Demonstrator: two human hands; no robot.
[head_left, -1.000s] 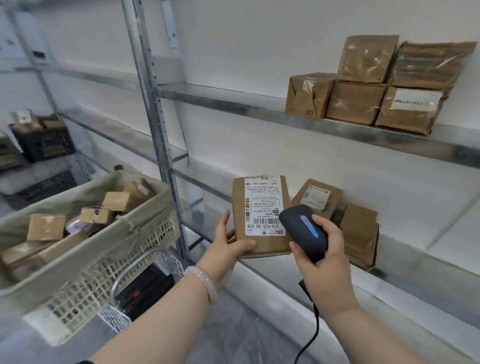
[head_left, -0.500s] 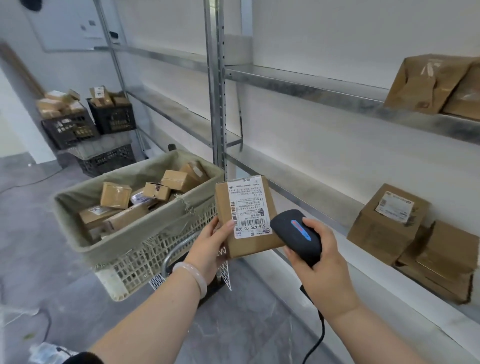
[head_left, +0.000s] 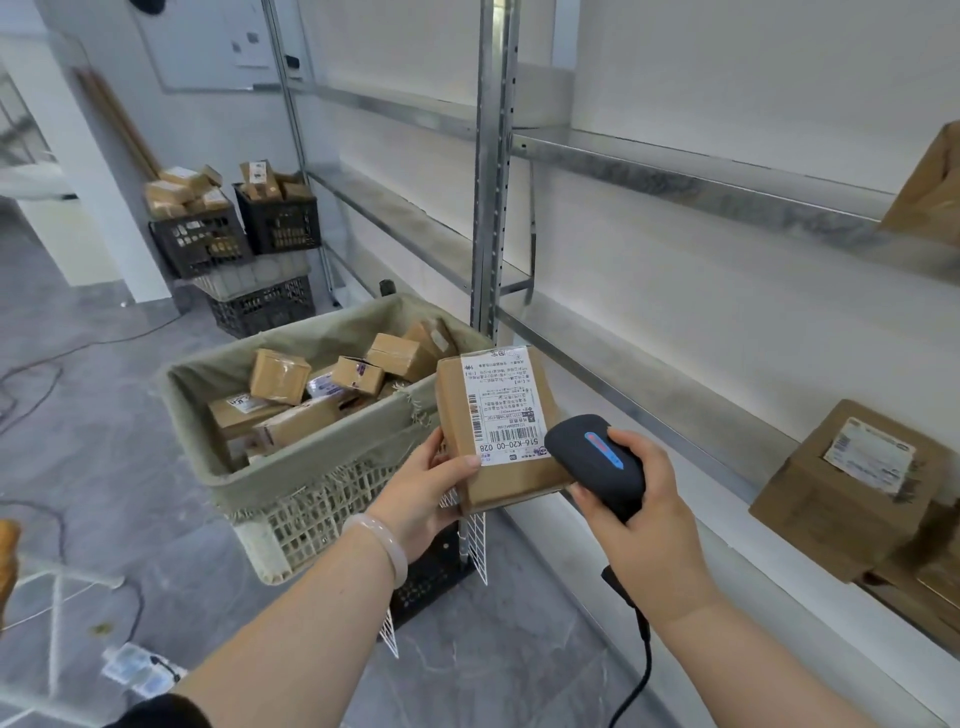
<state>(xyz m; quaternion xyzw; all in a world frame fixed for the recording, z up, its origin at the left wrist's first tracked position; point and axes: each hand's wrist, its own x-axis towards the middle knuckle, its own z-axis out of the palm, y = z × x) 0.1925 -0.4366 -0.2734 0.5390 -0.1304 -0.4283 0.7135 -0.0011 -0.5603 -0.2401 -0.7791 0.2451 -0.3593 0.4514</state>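
Cardboard parcels (head_left: 332, 395) fill lined basket (head_left: 208, 447); left hand (head_left: 426, 488) holds labelled parcel (head_left: 498, 431).

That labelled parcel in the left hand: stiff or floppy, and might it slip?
Probably stiff: the parcel shows flat, crisp cardboard faces. Likely light, since the left hand holds it by one side. Its smooth label, under the thumb, could be slippery.

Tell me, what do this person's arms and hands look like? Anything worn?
Both forearms are bare. The wrist of the left hand carries a pale, smooth, rounded bangle, and a black sleeve edge shows near that elbow. The right hand and its wrist show no jewellery, watch or glove.
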